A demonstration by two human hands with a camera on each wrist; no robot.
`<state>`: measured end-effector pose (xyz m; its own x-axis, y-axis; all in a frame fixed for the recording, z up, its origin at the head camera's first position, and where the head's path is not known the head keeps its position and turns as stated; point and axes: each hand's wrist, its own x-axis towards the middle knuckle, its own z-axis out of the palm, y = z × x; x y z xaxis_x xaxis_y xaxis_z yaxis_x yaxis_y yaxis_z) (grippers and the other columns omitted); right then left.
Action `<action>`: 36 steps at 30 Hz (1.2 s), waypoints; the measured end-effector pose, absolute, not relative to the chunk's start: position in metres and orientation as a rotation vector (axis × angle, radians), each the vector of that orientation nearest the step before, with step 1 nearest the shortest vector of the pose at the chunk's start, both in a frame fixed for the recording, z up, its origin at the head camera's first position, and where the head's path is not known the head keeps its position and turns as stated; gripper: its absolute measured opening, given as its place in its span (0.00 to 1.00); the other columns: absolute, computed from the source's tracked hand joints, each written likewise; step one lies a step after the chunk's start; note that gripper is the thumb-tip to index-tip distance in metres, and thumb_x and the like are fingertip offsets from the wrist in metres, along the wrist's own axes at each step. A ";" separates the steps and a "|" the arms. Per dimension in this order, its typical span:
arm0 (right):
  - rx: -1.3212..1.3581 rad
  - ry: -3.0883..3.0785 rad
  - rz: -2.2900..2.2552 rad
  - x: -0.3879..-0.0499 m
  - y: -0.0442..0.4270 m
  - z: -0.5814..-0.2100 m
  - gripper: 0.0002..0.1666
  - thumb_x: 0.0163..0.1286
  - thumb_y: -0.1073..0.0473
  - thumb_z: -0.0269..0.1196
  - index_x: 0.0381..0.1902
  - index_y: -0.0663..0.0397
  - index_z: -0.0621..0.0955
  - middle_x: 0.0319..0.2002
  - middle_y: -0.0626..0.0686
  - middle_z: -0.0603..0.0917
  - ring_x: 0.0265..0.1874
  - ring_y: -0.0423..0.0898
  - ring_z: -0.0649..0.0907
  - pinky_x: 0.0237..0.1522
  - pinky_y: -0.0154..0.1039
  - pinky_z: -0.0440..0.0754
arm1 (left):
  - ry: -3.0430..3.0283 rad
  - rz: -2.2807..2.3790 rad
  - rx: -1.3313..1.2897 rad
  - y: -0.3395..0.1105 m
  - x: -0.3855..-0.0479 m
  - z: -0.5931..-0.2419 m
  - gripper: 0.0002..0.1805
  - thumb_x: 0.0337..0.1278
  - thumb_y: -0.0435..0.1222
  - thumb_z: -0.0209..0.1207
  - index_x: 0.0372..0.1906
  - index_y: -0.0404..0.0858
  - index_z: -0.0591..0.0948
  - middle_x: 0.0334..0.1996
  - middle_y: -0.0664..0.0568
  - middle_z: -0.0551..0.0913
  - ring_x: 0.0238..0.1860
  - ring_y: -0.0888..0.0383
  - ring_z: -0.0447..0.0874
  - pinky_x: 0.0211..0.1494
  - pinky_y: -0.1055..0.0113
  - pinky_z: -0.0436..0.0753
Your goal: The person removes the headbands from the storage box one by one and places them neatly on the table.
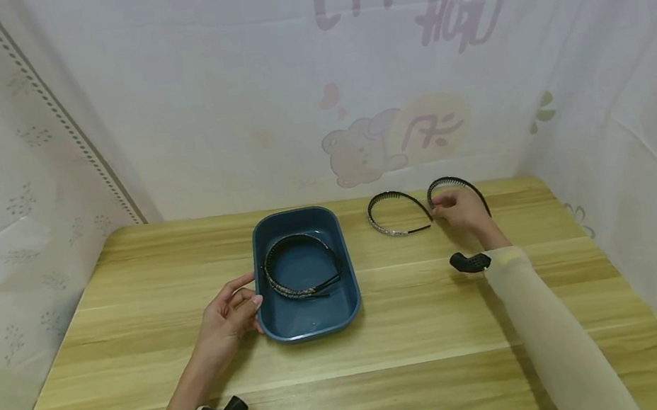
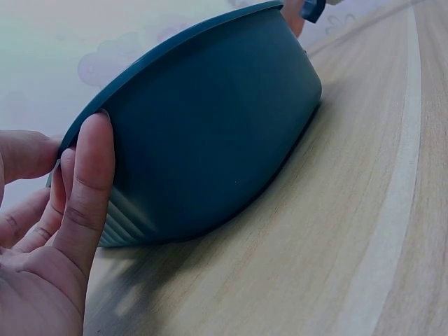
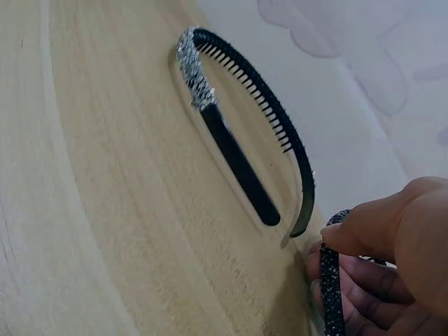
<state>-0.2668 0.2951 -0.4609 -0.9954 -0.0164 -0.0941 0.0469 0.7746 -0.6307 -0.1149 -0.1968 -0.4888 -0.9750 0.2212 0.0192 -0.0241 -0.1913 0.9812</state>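
My left hand (image 1: 227, 319) grips the left rim of a blue plastic basin (image 1: 313, 334), thumb above and fingers against the outer wall in the left wrist view. Inside the basin lie black headbands (image 1: 291, 292) with glittery trim, overlapping so that I cannot tell how many. On the right, my right hand (image 1: 463, 210) pinches a black headband (image 3: 331, 287) with dark sparkly trim; part of it is hidden behind the hand. Just left of that hand, another toothed headband (image 1: 378, 226) with silver glitter rests on the table, its ends pointing right.
The wooden table (image 1: 359, 401) carries everything and ends at a white patterned cloth (image 1: 210, 109) behind. Similar cloth hangs at both sides. Each wrist wears a black camera mount (image 1: 470, 262).
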 end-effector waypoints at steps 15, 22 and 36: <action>0.072 2.888 -0.962 -0.267 0.295 -0.464 0.20 0.76 0.54 0.62 0.61 0.55 0.83 0.56 0.62 0.86 0.56 0.61 0.83 0.59 0.57 0.82 | 1.884 2.297 0.233 -0.197 -0.116 -0.489 0.31 0.72 0.30 0.59 0.74 0.28 0.62 0.41 0.50 0.82 0.28 0.63 0.83 0.33 0.70 0.88; 0.063 2.870 -0.942 -0.266 0.296 -0.464 0.20 0.76 0.53 0.62 0.61 0.55 0.83 0.55 0.62 0.86 0.56 0.61 0.82 0.59 0.56 0.81 | 1.884 2.309 0.240 -0.197 -0.115 -0.488 0.29 0.72 0.29 0.58 0.73 0.29 0.64 0.40 0.51 0.82 0.27 0.63 0.83 0.33 0.69 0.88; 0.018 2.891 -0.995 -0.261 0.289 -0.454 0.28 0.77 0.47 0.60 0.67 0.57 0.77 0.63 0.64 0.80 0.62 0.63 0.80 0.61 0.61 0.81 | 1.877 2.296 0.240 -0.198 -0.115 -0.488 0.31 0.73 0.31 0.58 0.75 0.29 0.62 0.41 0.50 0.82 0.28 0.63 0.83 0.33 0.70 0.88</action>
<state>-0.2614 0.2893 -0.4539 -0.9964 -0.0159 -0.0828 0.0385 0.7884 -0.6139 -0.1148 -0.1976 -0.4881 -0.9733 0.2288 0.0196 -0.0263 -0.1958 0.9803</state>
